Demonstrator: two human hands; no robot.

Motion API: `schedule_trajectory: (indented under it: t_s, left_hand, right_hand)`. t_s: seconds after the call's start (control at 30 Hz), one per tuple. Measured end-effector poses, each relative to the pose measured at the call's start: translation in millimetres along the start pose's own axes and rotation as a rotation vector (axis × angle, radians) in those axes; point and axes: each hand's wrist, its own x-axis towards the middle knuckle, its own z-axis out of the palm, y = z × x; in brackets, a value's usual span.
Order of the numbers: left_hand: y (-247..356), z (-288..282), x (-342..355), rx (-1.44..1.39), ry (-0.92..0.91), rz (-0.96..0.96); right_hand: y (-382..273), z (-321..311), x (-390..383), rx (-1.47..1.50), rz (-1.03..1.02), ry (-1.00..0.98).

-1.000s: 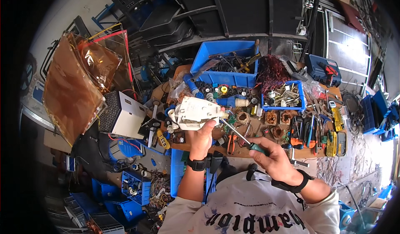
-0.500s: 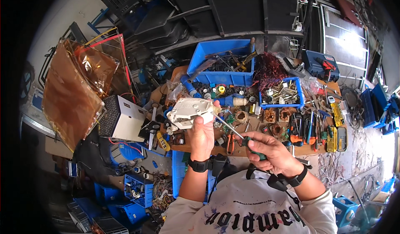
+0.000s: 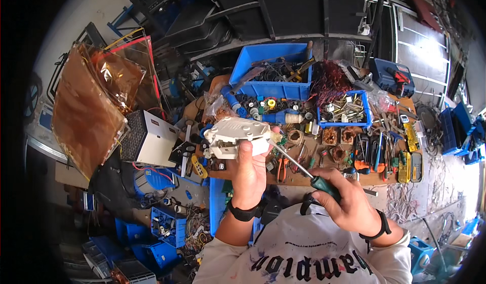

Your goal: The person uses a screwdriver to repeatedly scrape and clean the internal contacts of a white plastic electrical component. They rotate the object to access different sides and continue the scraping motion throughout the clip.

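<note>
My left hand [image 3: 248, 178] is closed around a white plastic housing [image 3: 235, 132] with small bosses on its top, thumb on its near side. At the housing's right end is a pale translucent part [image 3: 275, 137]. A screwdriver [image 3: 292, 160] has its tip at that end; whether it touches or is inside is hard to tell. My right hand [image 3: 344, 203] grips the screwdriver's green handle. Behind the housing lie a blue cylindrical tool [image 3: 273, 117] and assorted small parts; pliers [image 3: 282, 170] lie below the shaft on the wooden bench [image 3: 314, 177].
Blue bins with tools [image 3: 268, 89] and metal pieces [image 3: 344, 112] stand at the back. Hand tools [image 3: 369, 152] and a yellow bit case [image 3: 405, 167] lie right. A white-fronted metal box [image 3: 152, 147] and leaning amber sheets [image 3: 86, 112] are left; blue crates [image 3: 167, 226] sit lower left.
The housing has shifted and tilted a little in my left hand, its thumb now upright on the front. My right hand and the screwdriver have moved slightly rightward, the tip staying at the housing's end.
</note>
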Motion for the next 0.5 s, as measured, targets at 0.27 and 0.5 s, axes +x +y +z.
schedule_trajectory:
  t_s: [0.27,0.5]
  left_hand:
    - [14.3,-3.0,-1.2,-0.440,-0.086,-0.304]
    - [13.0,-2.7,-7.0,-0.658,-0.191,-0.418]
  right_hand:
    - [-5.4,-25.5,-13.8,0.702,0.251,-0.053]
    - [-4.9,-25.9,-14.4,0.126,-0.089,-0.046]
